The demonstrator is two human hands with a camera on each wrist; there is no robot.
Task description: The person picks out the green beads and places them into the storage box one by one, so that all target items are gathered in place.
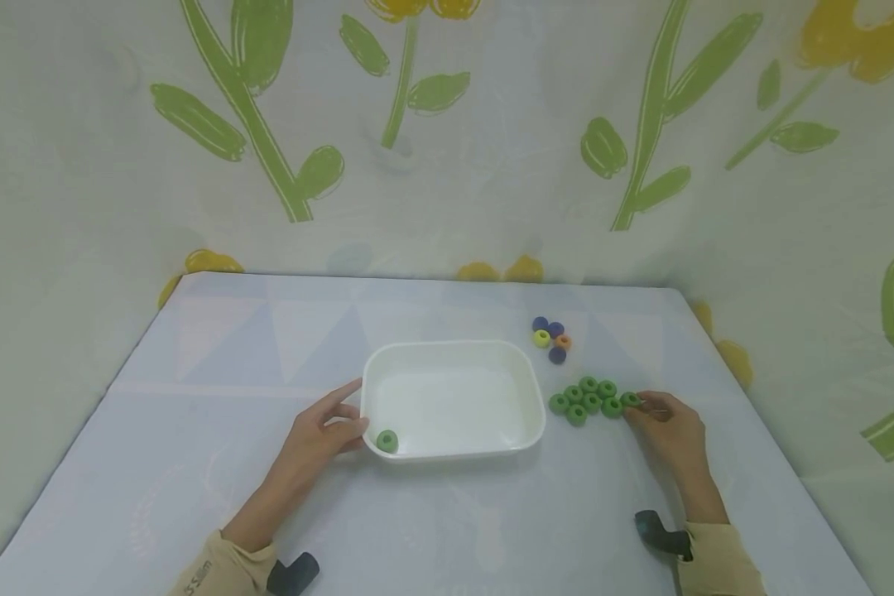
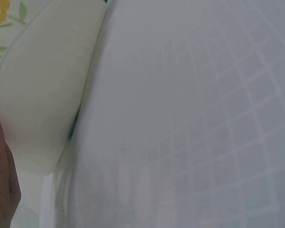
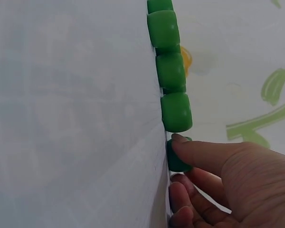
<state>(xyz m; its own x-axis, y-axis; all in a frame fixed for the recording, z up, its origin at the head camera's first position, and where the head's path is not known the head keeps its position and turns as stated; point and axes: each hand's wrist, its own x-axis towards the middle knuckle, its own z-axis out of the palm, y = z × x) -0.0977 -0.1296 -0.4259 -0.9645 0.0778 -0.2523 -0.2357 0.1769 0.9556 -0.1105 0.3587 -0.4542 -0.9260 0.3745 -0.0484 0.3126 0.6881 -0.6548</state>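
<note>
Your hands at a white tray, green beads beside it.

Left cuff reads something like "SSlim", barely legible. Your left hand (image 1: 320, 434) rests relaxed fingers against the tray (image 1: 521, 389) corner, gripping nothing. Your right hand (image 1: 666, 426) pinches the end green bead (image 1: 630, 400) of a seven-bead cluster (image 1: 590, 399) on the table (image 1: 216, 348), just right of the tray. One green bead (image 1: 386, 440) lies inside the tray's near-left corner. Five mixed beads (image 1: 551, 338) behind: three dark blue, one yellow, one orange.

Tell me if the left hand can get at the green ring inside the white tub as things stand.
Probably yes. The left hand rests against the white tub at its near left corner, and the green ring lies just inside that corner. The tub is open-topped, with nothing covering the ring.
</note>
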